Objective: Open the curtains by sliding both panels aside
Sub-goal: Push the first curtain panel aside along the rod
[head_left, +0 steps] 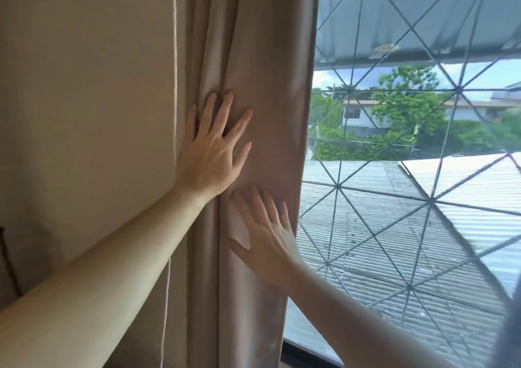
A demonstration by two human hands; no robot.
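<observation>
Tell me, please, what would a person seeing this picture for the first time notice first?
First, the two bare hands pressed flat on the beige curtain in the middle: the left hand higher, the right hand just below it, fingers spread. Next, the uncovered window on the right, crossed by a grille of diagonal bars, with metal roofs and green trees outside. A plain wall fills the left side.

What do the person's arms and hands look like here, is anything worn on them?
Both forearms are bare as far as the picture shows: no sleeves, watch or bracelet. The left hand and right hand wear no gloves, and no rings show on the fingers. The nails look short and unpainted.
</observation>
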